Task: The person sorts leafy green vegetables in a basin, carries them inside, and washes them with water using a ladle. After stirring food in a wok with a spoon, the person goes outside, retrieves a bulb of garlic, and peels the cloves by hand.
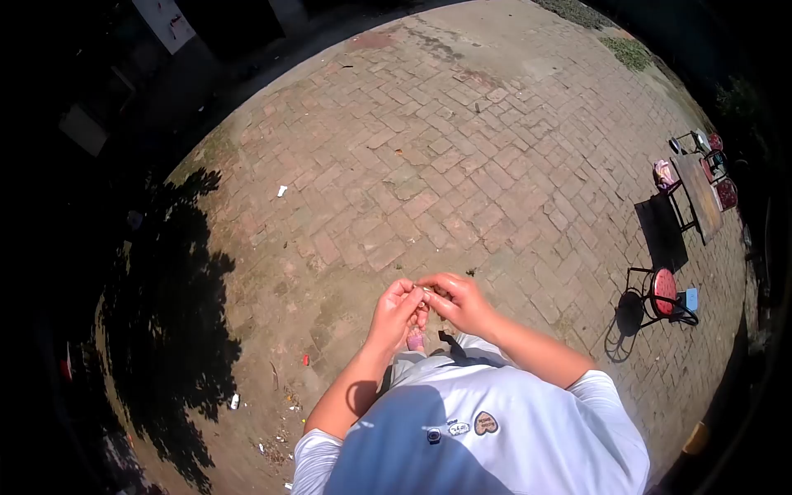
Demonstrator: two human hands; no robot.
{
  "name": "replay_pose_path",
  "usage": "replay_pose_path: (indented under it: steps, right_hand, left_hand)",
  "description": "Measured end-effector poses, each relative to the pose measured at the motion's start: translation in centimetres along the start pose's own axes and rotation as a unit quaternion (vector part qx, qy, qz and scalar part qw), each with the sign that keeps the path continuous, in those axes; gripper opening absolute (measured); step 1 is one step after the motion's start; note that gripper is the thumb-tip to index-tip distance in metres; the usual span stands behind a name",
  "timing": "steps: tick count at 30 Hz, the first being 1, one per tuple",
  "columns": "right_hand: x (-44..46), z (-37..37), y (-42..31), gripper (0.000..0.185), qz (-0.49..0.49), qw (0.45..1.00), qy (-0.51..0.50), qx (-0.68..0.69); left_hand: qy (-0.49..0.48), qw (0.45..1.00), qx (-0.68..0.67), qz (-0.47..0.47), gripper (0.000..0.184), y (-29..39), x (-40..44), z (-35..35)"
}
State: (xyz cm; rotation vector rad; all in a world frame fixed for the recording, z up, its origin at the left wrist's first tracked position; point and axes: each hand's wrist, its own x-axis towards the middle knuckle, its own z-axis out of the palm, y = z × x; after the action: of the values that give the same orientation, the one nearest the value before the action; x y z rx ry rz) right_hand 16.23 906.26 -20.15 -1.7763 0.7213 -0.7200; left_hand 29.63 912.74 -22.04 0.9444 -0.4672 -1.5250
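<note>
My left hand [397,312] and my right hand [461,302] meet in front of my body, fingertips touching. The thumbs and fingers of both are pinched together. Something small and pale seems to be between the fingertips, too tiny to name. Below the hands, a pink shoe [415,339] shows against the ground. My light shirt [528,429] with a heart-shaped patch [486,423] fills the bottom of the view.
Brick paving [445,181] spreads ahead in sunlight. On the right stand a wooden table [698,198] and a chair with a red round seat [663,290], next to a blue object [688,299]. A red scrap [306,360] and a white bottle [235,402] lie at left.
</note>
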Motion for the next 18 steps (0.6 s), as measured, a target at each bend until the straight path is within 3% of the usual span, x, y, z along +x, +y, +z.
replay_pose_path:
  steps: [5, 7, 11, 13, 15, 17, 18]
  right_hand:
    - [8.3, -7.4, 5.7, 0.025, 0.089, 0.99, 0.029, 0.108]
    - [12.2, -10.8, 7.6, 0.024, 0.141, 0.975, 0.03, 0.171]
    - [21.7, -18.1, 13.1, 0.024, 0.053, 0.983, 0.036, 0.173]
    - [25.8, -21.4, 14.3, 0.021, 0.111, 0.953, 0.07, 0.275]
    - [30.1, -25.0, 14.3, 0.018, 0.115, 0.952, 0.093, 0.269]
    - [33.7, -28.0, 15.1, 0.017, -0.013, 0.983, 0.172, 0.069]
    - [35.6, -29.6, 15.2, 0.019, -0.024, 0.979, 0.187, 0.074]
  left_hand:
    - [-0.021, 0.996, -0.001, -0.085, 0.015, 1.7, 14.2, 2.5]
    - [-0.048, 0.997, 0.032, -0.051, 0.017, 2.0, 19.9, 3.6]
    - [0.004, 0.997, 0.075, 0.0, 0.012, 3.2, 31.5, 7.0]
    - [0.02, 0.996, 0.083, 0.003, 0.011, 4.2, 36.2, 9.1]
    - [0.01, 0.996, 0.084, 0.022, 0.01, 5.9, 41.9, 12.1]
    - [0.038, 0.996, 0.066, 0.052, 0.014, 7.1, 46.0, 15.1]
    - [0.029, 0.996, 0.052, 0.065, 0.013, 7.8, 48.1, 16.1]
